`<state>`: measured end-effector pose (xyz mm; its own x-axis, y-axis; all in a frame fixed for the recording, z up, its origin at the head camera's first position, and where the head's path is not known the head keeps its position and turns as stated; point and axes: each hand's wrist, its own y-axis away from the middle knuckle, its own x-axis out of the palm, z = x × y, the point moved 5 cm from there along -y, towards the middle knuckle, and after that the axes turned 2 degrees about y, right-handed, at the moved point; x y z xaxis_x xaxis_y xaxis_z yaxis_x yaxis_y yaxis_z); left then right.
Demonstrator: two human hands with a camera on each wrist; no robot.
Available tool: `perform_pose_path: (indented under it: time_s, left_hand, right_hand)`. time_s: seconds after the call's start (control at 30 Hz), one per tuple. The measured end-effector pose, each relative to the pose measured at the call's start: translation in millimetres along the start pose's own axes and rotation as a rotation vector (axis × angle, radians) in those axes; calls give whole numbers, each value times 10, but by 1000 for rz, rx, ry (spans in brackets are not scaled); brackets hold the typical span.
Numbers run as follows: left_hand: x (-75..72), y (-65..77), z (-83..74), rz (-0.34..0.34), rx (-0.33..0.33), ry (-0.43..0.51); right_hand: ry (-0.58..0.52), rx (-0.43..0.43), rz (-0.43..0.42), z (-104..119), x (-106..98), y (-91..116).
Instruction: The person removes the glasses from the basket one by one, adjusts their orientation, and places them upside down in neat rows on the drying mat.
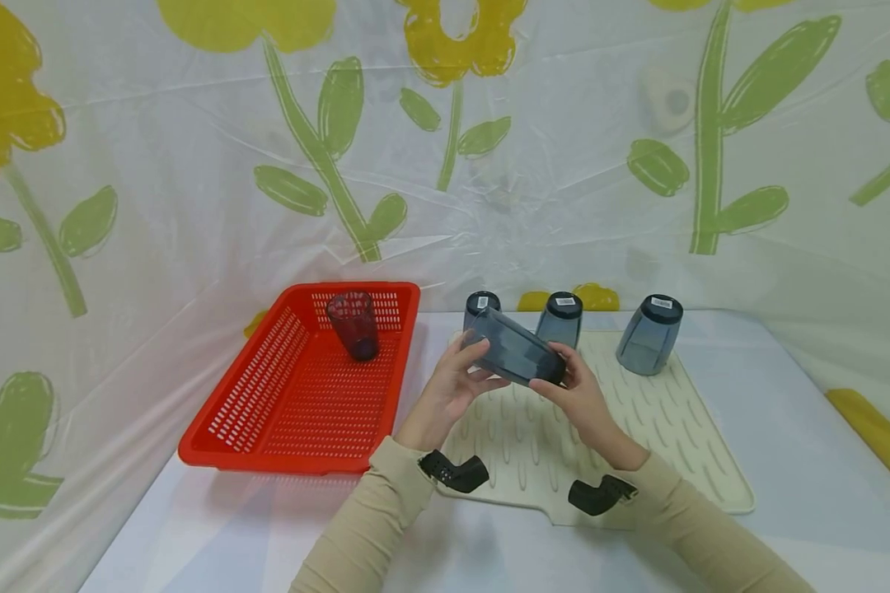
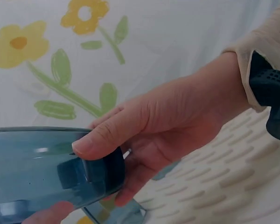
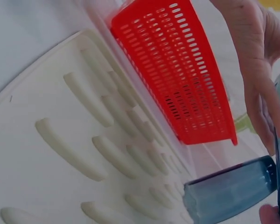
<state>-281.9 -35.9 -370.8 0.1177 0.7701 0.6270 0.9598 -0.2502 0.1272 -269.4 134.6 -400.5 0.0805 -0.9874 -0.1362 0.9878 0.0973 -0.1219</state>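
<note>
**While a basket glass [image 1: 352,325] stood at left, the held glass [image 1: 515,347] was up over the mat [image 1: 530,461]**

Reading from the left: red basket [image 1: 282,463], perforated, on the pale table [image 1: 749,387]; basket glass inside toward the back, mouth up, slightly tilted, purplish against the red. Next, left hand [image 1: 451,391], gripping the held glass near its mouth end, thumb over the side. Behind that, first inverted glass [image 1: 482,302], base up with a white label, lower part masked.

Held glass: smoky blue, nearly on its side in the air, mouth end higher and left, dark base lower and right. Middle inverted glass [image 1: 561,319] stood behind it, also labelled, partly hidden.

Right hand [image 1: 582,399] gripped the base end between thumb and fingers; left wrist view showed a thumb on the side by the thick base. Cream ridged mat lay beneath both hands. Farthest right, third inverted glass [image 1: 648,333], near the mat's right edge, well apart from the middle one. Flowered sheet [image 1: 564,222] hung behind everything.
</note>
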Motion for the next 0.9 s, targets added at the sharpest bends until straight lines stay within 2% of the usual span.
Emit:
perform_pose_path:
  time_s: [0.37, 0.6, 0.9]
  left_hand:
    - [23, 27, -35, 70, -65, -5]
    - [29, 38, -95, 96, -90, -170]
    - [49, 88, -171, 134, -158, -354]
  right_hand:
    - [28, 3, 17, 70, -98, -34]
    - [17, 0, 43, 110, -178, -30]
    - [-48, -66, 101, 210, -275, -27]
